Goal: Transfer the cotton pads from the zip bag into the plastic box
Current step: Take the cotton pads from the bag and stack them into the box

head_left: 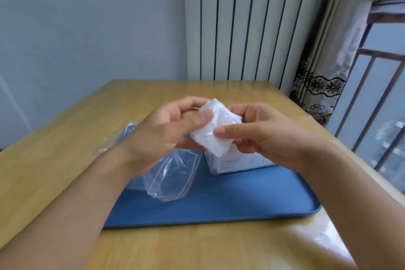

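Both hands hold the stack of cotton pads (pixel 215 127) above the plastic box (pixel 236 161), squaring it for insertion. The left hand (pixel 173 125) and right hand (pixel 258 131) pinch opposite sides. The zip bag (pixel 173 175) lies discarded on the blue tray (pixel 241 199) (apparently emptied).

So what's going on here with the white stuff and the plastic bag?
A person is holding a stack of white cotton pads in the air with both hands, the left hand and the right hand gripping it from either side. Below, an emptied-looking clear zip bag lies on a blue tray on the wooden table. The plastic box sits on the tray, right under the hands, and the pads are not in it yet.
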The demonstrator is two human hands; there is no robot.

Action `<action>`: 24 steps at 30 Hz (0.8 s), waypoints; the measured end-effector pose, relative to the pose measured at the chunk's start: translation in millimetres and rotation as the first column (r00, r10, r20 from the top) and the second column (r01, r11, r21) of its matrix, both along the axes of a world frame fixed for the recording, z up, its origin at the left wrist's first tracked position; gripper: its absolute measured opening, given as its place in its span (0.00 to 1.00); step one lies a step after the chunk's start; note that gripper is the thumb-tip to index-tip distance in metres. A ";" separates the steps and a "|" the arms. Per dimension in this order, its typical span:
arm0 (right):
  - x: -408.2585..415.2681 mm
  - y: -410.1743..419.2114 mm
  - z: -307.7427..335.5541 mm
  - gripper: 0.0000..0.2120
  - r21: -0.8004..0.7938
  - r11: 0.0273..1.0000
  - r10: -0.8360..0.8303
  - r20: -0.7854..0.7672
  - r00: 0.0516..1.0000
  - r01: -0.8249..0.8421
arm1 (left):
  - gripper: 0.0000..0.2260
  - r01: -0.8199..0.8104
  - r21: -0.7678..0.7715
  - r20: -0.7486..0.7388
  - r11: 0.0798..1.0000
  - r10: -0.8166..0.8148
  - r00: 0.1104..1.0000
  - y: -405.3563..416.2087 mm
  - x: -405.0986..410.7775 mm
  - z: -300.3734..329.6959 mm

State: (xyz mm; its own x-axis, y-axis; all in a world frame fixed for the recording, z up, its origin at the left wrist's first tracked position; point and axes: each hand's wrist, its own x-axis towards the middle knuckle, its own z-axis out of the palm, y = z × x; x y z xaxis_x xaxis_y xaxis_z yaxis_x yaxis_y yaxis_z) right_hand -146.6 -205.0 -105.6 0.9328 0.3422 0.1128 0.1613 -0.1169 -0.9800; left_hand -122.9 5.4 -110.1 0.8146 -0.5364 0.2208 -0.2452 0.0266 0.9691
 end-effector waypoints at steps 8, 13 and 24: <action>2.9 0.9 0.1 0.14 0.046 0.929 -0.369 0.163 0.915 0.366 | 0.14 0.037 -0.019 -0.254 0.999 -0.041 0.966 -11.2 1.8 -16.3; 2.4 4.2 -4.0 0.08 -0.015 0.959 -0.279 0.109 0.954 0.282 | 0.16 0.066 -0.072 -0.340 0.995 -0.087 0.937 -8.2 4.4 -14.4; 0.1 18.9 -14.0 0.07 -0.012 0.789 -0.562 0.390 0.730 0.614 | 0.15 -0.110 -0.269 -0.380 0.957 0.000 0.925 -16.0 7.5 -17.8</action>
State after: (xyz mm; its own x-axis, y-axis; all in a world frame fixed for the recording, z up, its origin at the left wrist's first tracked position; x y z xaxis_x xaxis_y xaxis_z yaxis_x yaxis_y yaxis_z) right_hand -146.6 -186.1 -119.6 0.8571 -0.2259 0.4631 0.3405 -0.4260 -0.8382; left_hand -115.4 -10.6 -127.9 0.8928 -0.4494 0.0297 0.1231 0.3069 0.9437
